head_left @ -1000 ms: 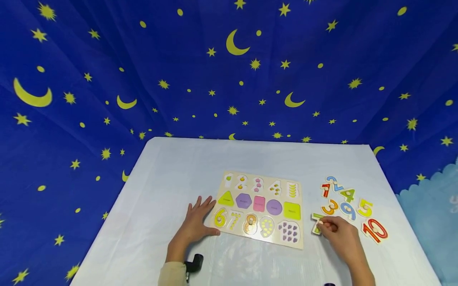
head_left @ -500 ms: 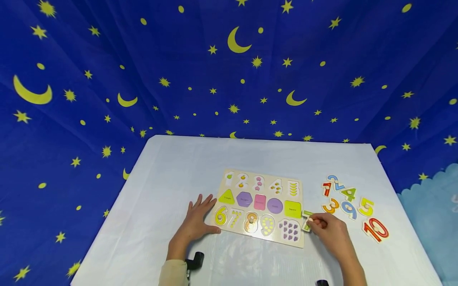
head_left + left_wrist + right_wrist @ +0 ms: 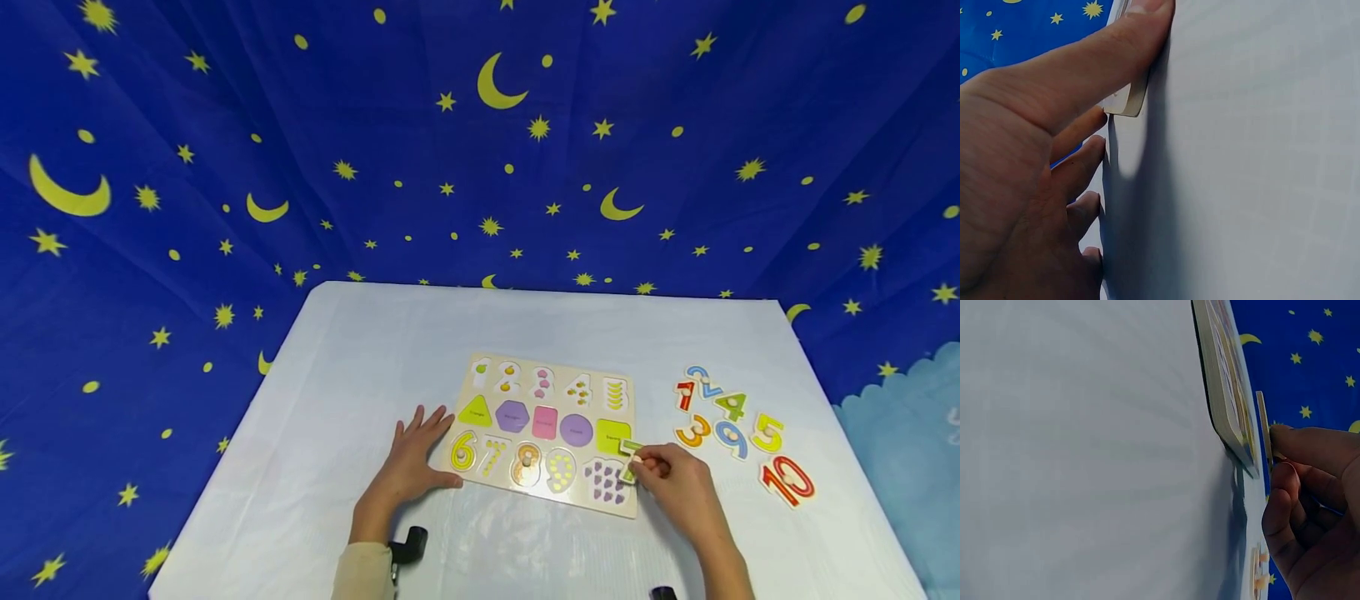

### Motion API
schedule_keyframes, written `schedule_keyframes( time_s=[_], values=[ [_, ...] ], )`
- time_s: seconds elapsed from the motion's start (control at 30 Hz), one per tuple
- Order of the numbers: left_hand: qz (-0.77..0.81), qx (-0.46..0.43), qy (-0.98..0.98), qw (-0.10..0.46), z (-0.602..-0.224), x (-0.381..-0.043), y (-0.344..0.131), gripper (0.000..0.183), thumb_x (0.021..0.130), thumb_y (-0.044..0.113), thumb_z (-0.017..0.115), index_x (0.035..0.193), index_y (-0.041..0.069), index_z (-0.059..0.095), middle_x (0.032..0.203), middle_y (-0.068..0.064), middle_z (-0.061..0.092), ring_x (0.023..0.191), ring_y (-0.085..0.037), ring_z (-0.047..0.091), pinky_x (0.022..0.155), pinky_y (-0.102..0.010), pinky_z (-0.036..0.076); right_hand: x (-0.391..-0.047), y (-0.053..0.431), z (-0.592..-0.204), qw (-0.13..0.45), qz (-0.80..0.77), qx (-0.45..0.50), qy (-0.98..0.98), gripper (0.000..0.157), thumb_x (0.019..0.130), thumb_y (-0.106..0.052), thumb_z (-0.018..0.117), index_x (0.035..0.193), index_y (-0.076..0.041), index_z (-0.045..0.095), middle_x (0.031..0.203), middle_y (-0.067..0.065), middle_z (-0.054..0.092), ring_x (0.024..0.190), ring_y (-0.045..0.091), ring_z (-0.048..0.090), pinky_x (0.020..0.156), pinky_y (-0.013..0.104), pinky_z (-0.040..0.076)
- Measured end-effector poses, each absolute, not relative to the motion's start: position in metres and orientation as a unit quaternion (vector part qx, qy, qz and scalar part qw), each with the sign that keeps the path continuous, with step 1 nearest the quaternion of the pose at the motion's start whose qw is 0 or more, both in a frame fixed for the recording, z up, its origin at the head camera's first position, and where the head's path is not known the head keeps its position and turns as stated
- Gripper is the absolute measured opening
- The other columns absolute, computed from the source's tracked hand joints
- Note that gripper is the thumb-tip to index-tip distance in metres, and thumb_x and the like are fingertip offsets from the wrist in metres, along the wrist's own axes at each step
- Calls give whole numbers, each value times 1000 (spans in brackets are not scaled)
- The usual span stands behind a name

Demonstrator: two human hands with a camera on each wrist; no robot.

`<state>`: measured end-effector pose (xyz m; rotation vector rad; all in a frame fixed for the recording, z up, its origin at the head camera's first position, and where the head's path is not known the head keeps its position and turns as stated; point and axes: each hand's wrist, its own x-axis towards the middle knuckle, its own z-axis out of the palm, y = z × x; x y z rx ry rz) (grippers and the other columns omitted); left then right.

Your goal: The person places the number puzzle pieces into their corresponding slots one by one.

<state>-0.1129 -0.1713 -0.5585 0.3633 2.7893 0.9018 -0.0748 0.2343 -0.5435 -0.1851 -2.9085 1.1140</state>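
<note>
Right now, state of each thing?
Number puzzle board, flat
Yellow 6, seated
Orange 8, seated
Green 7, raised
Red 1, loose
Blue 2, loose
Orange 3, loose
Green 4, loose
Yellow 5, loose
Blue 9, loose
Red 10, loose
Left hand, fingers spread
Right hand, pinching green 7

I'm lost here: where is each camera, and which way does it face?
Head: worn there, facing forward and down at puzzle board, left hand, right hand.
Left wrist: worn there, facing that hand's thumb and fingers.
Right wrist: worn there, facing that hand pinching a piece.
Both wrist views share the puzzle board and starry cloth.
</note>
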Motion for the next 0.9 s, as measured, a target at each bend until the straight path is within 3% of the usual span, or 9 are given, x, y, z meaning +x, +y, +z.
schedule_keyframes(
  time_s=[0.9],
  values=[
    [309,126,938,93,-559,-113,-172,103,61,44,89,148,17,41,155,0,29,145,-30,7,113,-57,-1,-78,199,-548,4,358,-41,-933,17,79,-21,79,91,-12,72,73,-5,57,66,12,51,57,25,43]
  ],
)
